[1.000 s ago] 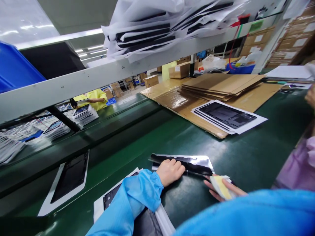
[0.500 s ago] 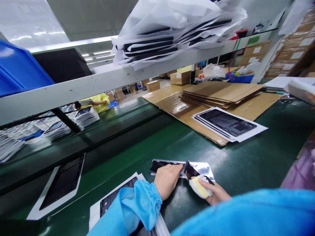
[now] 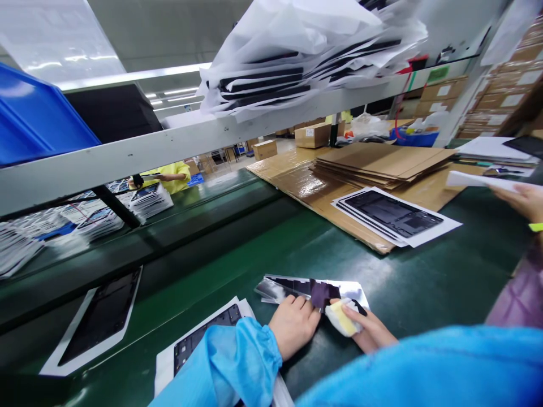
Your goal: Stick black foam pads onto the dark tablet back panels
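My left hand (image 3: 296,327) has its fingers curled at the lower edge of a dark, glossy piece of film (image 3: 323,294), gripping it as far as I can see; the fingertips are partly hidden. In my right hand (image 3: 370,329) is a soft white-and-yellow pad (image 3: 343,319), close to the film's right side. Beneath both hands lies a small stack of shiny silver sheets (image 3: 354,289), with clear, crinkled film at its left end. Left of my blue sleeve, a black panel on white sheets (image 3: 166,362) is partly covered by my arm.
Another black panel (image 3: 104,316) lies on the green belt at left. Further back are black panels on white paper (image 3: 392,209) and flat cardboard (image 3: 382,158). A co-worker's hand (image 3: 526,198) holds a white sheet (image 3: 479,180) at right. A white shelf beam (image 3: 182,135) crosses above.
My left hand has shifted down, uncovering more of the sheets' left end. The dark film lies flatter. At right the co-worker's white sheet has come lower. The left panel has slid slightly leftward.
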{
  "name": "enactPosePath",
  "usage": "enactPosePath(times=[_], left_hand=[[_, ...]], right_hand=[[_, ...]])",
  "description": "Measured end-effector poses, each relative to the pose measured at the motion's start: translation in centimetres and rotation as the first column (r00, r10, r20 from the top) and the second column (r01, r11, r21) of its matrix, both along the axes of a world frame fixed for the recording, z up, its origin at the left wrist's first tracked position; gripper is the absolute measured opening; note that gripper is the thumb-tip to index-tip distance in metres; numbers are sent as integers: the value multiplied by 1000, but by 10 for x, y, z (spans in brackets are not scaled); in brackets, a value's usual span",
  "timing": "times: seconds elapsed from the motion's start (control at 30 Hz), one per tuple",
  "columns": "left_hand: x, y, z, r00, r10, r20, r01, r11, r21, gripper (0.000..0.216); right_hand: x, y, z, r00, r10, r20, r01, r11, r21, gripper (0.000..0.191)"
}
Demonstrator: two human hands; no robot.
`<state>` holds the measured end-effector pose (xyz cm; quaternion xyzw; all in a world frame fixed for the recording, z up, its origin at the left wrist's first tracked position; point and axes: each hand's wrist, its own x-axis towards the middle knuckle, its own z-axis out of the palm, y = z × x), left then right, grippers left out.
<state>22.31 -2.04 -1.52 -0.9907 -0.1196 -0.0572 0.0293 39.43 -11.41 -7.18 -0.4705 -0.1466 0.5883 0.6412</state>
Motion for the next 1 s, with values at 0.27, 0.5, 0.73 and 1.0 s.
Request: enactPosePath(times=[0.27, 0.5, 0.73, 1.0], left_hand=[[-10, 17, 22, 970, 241, -34, -242, 935, -260, 41], [-8, 24, 49, 912, 410, -32, -355, 745, -565, 23], [-12, 26, 43, 868, 479, -131, -436, 608, -664, 24], [-41, 19, 69, 835, 536, -120, -487, 619, -616, 18]], right_hand=[[10, 4, 5, 981, 146, 127, -147, 989, -3, 28], [10, 5, 9, 917, 248, 313, -268, 963, 22, 26], [18, 7, 13, 782, 371, 501, -445, 895, 32, 33], [39, 12, 39, 558, 516, 650, -681, 732, 3, 35]])
